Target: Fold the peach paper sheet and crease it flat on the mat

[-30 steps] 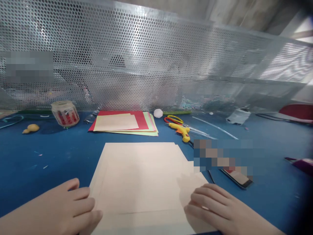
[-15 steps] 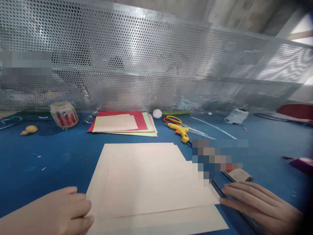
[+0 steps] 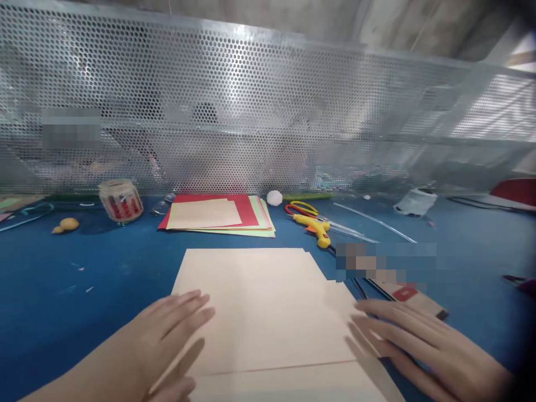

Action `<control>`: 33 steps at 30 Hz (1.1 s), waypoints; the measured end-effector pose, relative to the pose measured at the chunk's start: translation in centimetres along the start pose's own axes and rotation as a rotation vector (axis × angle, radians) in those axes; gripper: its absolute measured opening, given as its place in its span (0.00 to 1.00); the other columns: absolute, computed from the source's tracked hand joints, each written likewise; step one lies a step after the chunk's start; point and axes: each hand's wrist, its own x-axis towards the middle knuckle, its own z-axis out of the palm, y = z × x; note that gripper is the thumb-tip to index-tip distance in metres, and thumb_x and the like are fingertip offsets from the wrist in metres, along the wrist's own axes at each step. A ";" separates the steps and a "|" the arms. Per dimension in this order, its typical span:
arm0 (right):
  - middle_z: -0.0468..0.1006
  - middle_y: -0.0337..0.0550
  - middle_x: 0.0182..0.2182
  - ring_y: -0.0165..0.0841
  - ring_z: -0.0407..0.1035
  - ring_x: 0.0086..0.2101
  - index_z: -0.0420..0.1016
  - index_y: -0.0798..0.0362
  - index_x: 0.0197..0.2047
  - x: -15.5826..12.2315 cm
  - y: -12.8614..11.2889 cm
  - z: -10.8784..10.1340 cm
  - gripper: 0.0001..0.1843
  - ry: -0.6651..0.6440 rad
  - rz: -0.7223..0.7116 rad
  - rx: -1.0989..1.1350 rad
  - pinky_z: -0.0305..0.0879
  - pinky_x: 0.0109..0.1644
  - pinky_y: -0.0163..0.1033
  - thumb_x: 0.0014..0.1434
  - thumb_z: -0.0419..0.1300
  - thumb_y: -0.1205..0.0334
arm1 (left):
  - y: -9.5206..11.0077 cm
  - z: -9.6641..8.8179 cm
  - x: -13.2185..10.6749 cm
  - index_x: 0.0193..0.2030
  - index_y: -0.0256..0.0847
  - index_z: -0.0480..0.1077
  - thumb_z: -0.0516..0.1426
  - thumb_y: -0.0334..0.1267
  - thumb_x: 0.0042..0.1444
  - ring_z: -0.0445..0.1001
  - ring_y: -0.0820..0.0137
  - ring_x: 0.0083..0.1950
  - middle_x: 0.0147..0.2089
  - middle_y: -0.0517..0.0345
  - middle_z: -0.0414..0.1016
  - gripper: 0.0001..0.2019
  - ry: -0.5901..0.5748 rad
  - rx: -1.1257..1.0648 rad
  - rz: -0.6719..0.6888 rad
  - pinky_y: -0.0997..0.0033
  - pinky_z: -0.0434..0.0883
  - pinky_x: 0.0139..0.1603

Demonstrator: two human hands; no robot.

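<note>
A stack of cream paper sheets [image 3: 268, 312] lies on the blue table [image 3: 84, 279] right in front of me. My left hand [image 3: 163, 335] rests flat on the stack's left part, fingers stretched forward and spread. My right hand [image 3: 419, 346] lies flat at the stack's right edge, fingers pointing left and touching the paper's border. Neither hand holds anything. A thin black cord [image 3: 363, 288] runs under the right fingers' area.
Farther back lie coloured sheets [image 3: 218, 214], a white ball [image 3: 274, 197], scissors with red and yellow handles [image 3: 299, 208], a yellow glue gun [image 3: 314, 227], a jar [image 3: 120, 199] and a small yellow object [image 3: 66, 225]. A card with a red mark [image 3: 412, 297] sits at right. A perforated metal screen [image 3: 268, 111] closes the back.
My left hand has moved from the stack's left edge onto the paper and flattened out. My right hand slid out to the right edge and now lies flat there; the top sheet shifted.
</note>
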 end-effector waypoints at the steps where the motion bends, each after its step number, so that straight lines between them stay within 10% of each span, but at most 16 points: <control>1: 0.69 0.46 0.63 0.42 0.68 0.59 0.68 0.43 0.65 1.4 -0.8 0.2 0.24 -0.062 -0.001 0.007 0.70 0.59 0.43 0.67 0.56 0.53 | -0.3 0.4 0.0 0.71 0.49 0.55 0.58 0.45 0.63 0.70 0.61 0.64 0.68 0.56 0.66 0.31 0.012 -0.013 -0.051 0.67 0.69 0.61; 5: 0.47 0.65 0.70 0.58 0.44 0.67 0.47 0.60 0.74 7.4 -5.0 0.9 0.47 -0.292 0.125 0.093 0.54 0.63 0.69 0.64 0.58 0.41 | -0.7 1.4 0.4 0.70 0.49 0.60 0.59 0.56 0.59 0.72 0.55 0.61 0.63 0.53 0.72 0.34 0.042 -0.098 -0.340 0.62 0.71 0.59; 10: 0.42 0.61 0.71 0.54 0.36 0.69 0.46 0.65 0.73 13.4 -9.5 0.8 0.49 -0.587 0.138 0.338 0.41 0.69 0.66 0.63 0.59 0.42 | -0.2 1.4 2.2 0.70 0.47 0.60 0.61 0.61 0.54 0.67 0.50 0.65 0.61 0.49 0.73 0.40 0.096 -0.141 -0.419 0.54 0.67 0.62; 22: 0.66 0.55 0.64 0.47 0.58 0.63 0.60 0.55 0.68 14.8 -10.4 2.8 0.35 -0.370 0.130 0.455 0.49 0.67 0.65 0.58 0.63 0.62 | -1.5 3.2 -0.3 0.71 0.47 0.54 0.67 0.49 0.47 0.59 0.46 0.69 0.71 0.47 0.59 0.46 -0.020 -0.329 -0.606 0.43 0.62 0.64; 33: 0.75 0.50 0.47 0.40 0.71 0.47 0.68 0.54 0.59 14.2 -9.9 3.5 0.29 -0.058 -0.005 0.375 0.71 0.50 0.47 0.55 0.63 0.76 | -1.3 -0.6 2.5 0.48 0.45 0.71 0.52 0.39 0.58 0.76 0.69 0.34 0.35 0.62 0.74 0.13 0.031 -0.451 -0.552 0.72 0.74 0.39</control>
